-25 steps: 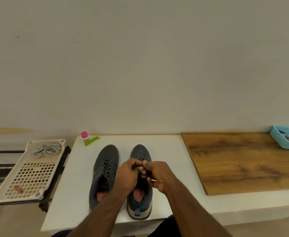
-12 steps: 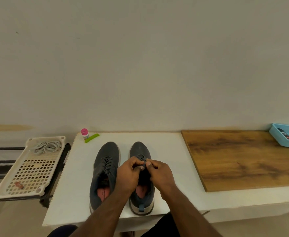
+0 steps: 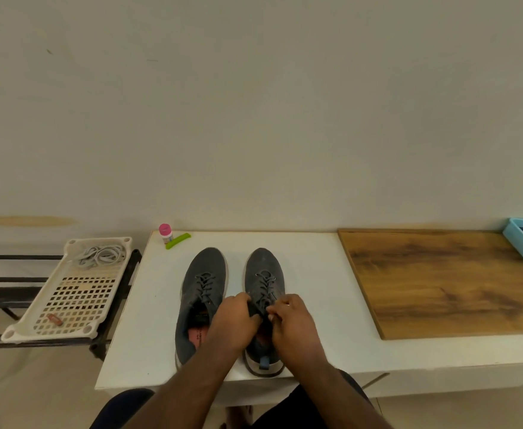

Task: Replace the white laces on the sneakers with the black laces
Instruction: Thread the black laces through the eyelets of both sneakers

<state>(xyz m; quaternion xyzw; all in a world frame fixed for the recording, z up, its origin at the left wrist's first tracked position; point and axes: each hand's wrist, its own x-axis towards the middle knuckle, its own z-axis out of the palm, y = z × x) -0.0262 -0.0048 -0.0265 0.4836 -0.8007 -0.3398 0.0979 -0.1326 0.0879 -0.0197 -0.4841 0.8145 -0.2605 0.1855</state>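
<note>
Both hands, left hand (image 3: 234,317) and right hand (image 3: 291,320), are curled at the top of the right sneaker (image 3: 263,283) on the bench (image 3: 148,320), and the black lace (image 3: 265,287) ends are pinched. Threading looks finished; next, a knot is called for. The white laces (image 3: 100,255) are parked in the tray (image 3: 68,301).

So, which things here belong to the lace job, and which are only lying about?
Job: left sneaker; right sneaker, its black lace held by both hands; white laces.

Lying about: pink-capped bottle; green stick; wooden board; blue tray.
</note>
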